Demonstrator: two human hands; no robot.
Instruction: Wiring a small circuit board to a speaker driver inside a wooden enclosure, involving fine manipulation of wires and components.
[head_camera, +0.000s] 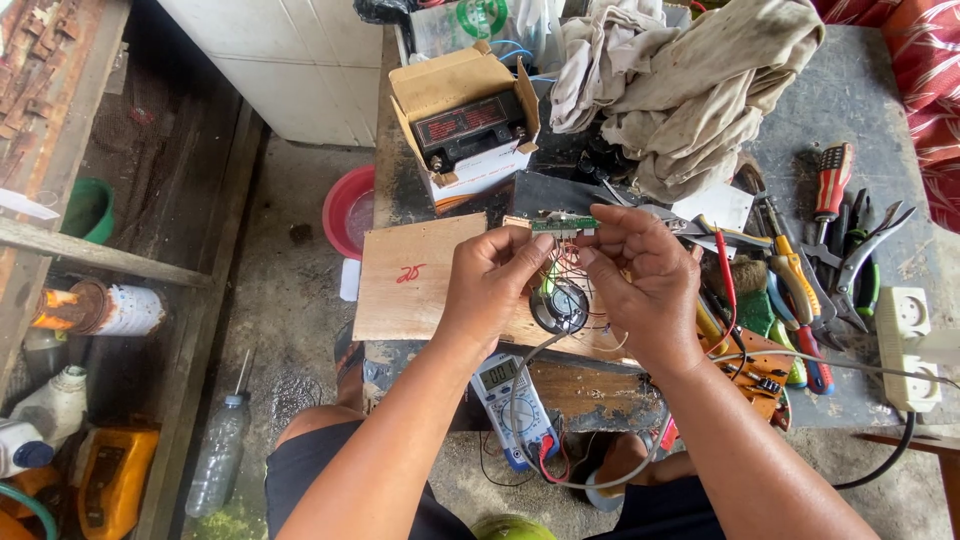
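Your left hand (490, 280) and right hand (645, 285) are both curled nearly closed, pinching between their fingertips a small green circuit board (563, 224) with thin wires trailing down to a round black speaker (559, 306) on the plywood sheet (415, 280) just below, a multimeter (512, 400) nearer you.

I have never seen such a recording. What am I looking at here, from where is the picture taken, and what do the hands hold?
There is no machine: a person works with two bare hands. The one picture comes from a camera on the person's head, looking down. The left hand and the right hand together hold up a small green circuit board with thin wires. Below it, a small round speaker lies on a plywood board. The workbench also carries pliers, a screwdriver, crumpled cloth and an open carton. A multimeter sits lower, near the knees.
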